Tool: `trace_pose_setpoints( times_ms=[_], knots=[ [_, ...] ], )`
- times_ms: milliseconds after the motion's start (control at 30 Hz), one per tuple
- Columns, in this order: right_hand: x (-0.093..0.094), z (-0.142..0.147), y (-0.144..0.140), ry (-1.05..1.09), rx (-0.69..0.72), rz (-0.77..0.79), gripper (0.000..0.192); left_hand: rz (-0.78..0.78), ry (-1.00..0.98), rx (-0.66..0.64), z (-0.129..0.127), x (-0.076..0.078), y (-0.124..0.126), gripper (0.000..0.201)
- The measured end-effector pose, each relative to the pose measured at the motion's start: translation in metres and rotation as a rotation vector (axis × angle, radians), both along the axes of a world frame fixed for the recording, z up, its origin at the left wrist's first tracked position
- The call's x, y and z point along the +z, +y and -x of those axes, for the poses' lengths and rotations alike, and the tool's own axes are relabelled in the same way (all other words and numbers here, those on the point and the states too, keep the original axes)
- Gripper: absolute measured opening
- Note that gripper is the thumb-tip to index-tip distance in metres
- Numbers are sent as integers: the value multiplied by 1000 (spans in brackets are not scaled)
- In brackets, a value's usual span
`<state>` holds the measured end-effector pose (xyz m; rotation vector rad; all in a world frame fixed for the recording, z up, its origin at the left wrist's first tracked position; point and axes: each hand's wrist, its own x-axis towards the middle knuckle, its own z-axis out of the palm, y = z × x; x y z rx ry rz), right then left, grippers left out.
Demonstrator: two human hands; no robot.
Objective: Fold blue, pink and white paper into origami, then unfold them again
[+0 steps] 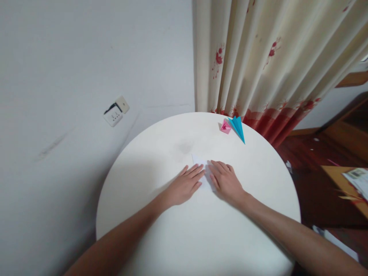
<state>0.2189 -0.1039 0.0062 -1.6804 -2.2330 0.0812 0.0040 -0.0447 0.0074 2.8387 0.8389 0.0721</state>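
Left hand [184,186] flat, palm down, fingers straight and close together, pressed on the near left part of a white sheet of paper [201,165]. Right hand [225,182] likewise flat and spread low, fingers pointing inward toward the left hand, covering the sheet's right side; nothing gripped by either, both only pressing. Fingertips of the two hands almost meeting over the paper. One sheet only, pale against the pale top, a corner poking out beyond the fingers toward the far side; folded or not, hard to tell. Paper lying near the middle of a round white desk [161,237], a little toward the far edge.

Farther out, two folded paper pieces at the desk's far rim: one pink [225,127], one blue [238,128], touching or just beside each other, the blue one long and pointed. No containers in view.

Beyond the desk, a cream curtain [258,57] with red flower print. One white wall socket [115,112] on the wall, left. Dark wooden floor [313,191] on the right, with papers on another wooden surface at the edge.
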Motion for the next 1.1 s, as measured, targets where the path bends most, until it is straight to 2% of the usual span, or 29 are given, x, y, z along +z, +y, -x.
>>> trace_pose_setpoints(
  times_ms=[67, 133, 300, 433, 600, 800, 1000, 1100],
  knots=[
    [-5, -2, 2, -25, 106, 34, 48, 34, -16, -4, 4, 3, 8, 47],
    [-11, -2, 2, -54, 150, 74, 54, 26, -36, 33, 5, 3, 11, 48],
    [-15, 2, -1, -61, 150, 93, 59, -83, -10, 79, 0, -6, 7, 55],
    [-14, 2, -3, -70, 144, 94, 59, -117, 8, 138, 5, -12, 15, 58],
    [-15, 2, -3, -84, 140, 93, 59, -117, -36, 280, 7, -10, 21, 55],
    [-17, 3, -3, -81, 142, 75, 61, -151, -19, 40, -6, -4, -1, 59],
    [-18, -20, 3, -86, 56, 93, 61, -161, 15, 12, -5, -9, -5, 65],
    [-18, -40, 12, -81, -72, 115, 57, -144, 23, 9, -3, -8, -2, 69]
  ],
)
